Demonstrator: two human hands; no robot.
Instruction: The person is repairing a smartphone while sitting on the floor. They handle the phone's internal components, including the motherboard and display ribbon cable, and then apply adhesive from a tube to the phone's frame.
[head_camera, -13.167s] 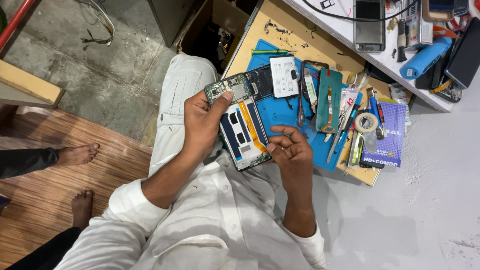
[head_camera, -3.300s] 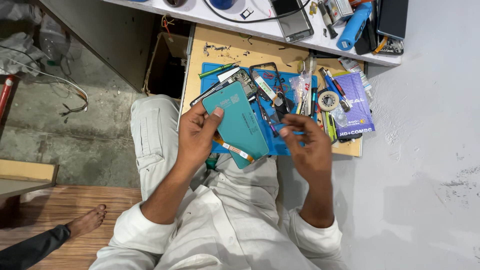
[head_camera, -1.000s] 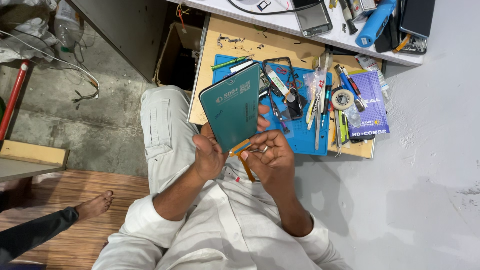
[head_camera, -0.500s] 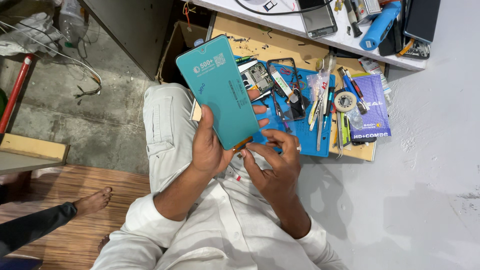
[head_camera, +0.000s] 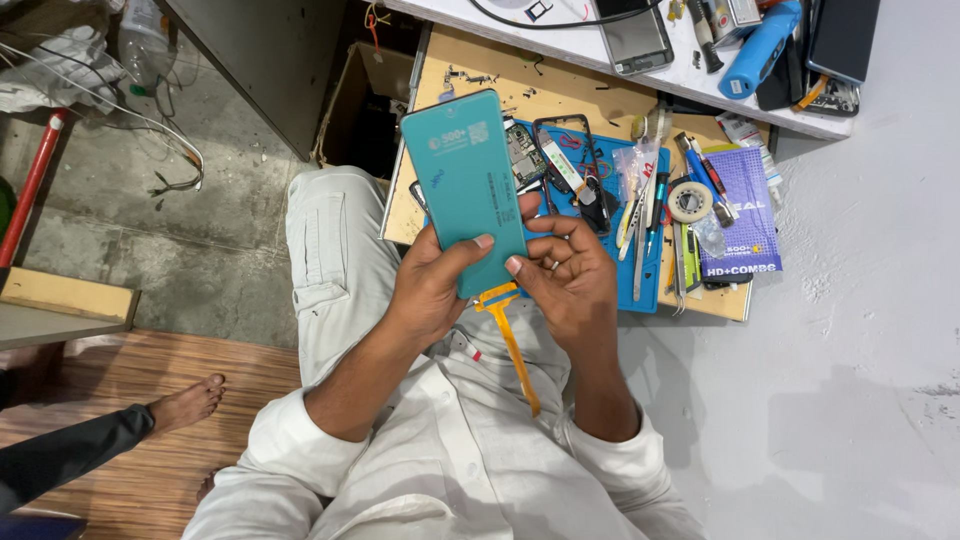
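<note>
A phone display panel with a teal protective film (head_camera: 465, 190) is held upright over my lap. My left hand (head_camera: 430, 285) grips its lower left edge, thumb laid across the front. An orange flex ribbon (head_camera: 510, 340) hangs from its bottom edge down over my white shirt. My right hand (head_camera: 565, 270) pinches the panel's lower right corner with thumb and forefinger. Behind the panel, an opened phone body with a bare circuit board (head_camera: 522, 152) lies on the blue work mat (head_camera: 640, 290).
A wooden board (head_camera: 470, 70) carries the mat, with tweezers and screwdrivers (head_camera: 645, 215), a tape roll (head_camera: 689, 201) and a purple packet (head_camera: 742, 215). A white shelf (head_camera: 700, 70) behind holds phones and a blue tool. Another person's bare foot (head_camera: 185, 405) rests on the floor at left.
The teal panel has been tipped more upright and shifted right, over the mat. My right hand has moved up from the ribbon to the panel's lower corner.
</note>
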